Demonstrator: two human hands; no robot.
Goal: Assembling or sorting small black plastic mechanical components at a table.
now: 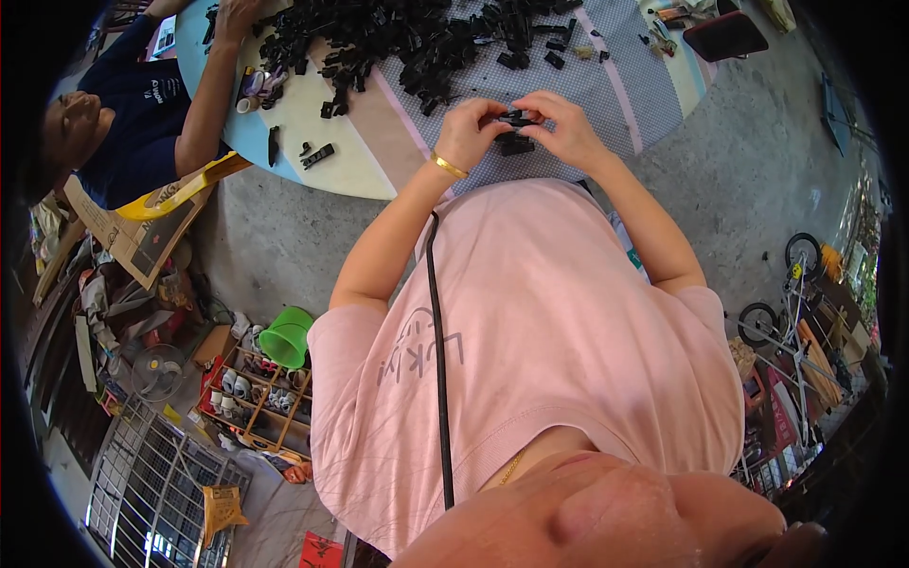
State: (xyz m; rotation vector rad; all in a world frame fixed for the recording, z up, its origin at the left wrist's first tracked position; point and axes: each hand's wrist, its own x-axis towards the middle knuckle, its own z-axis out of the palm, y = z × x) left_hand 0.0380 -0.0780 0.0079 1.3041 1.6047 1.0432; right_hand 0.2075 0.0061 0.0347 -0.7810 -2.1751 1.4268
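Note:
Both my hands meet at the near edge of the round table, fingers pinched around a small black plastic part [514,119]. My left hand [471,133], with a gold bangle at the wrist, grips its left end. From the other side, my right hand [565,131] holds the right end. Just below the fingers lie more black plastic pieces [516,144], close to the table edge. A large heap of black plastic parts [417,52] spreads over the table beyond my hands. The exact shape of the held part is partly hidden by my fingers.
The table [379,161] has a striped, patterned cover. At left, a co-worker in a dark shirt [142,142] rests an arm on it. Loose black pieces [319,156] and small bottles [251,95] lie near that arm. A phone [725,38] stands at the far right.

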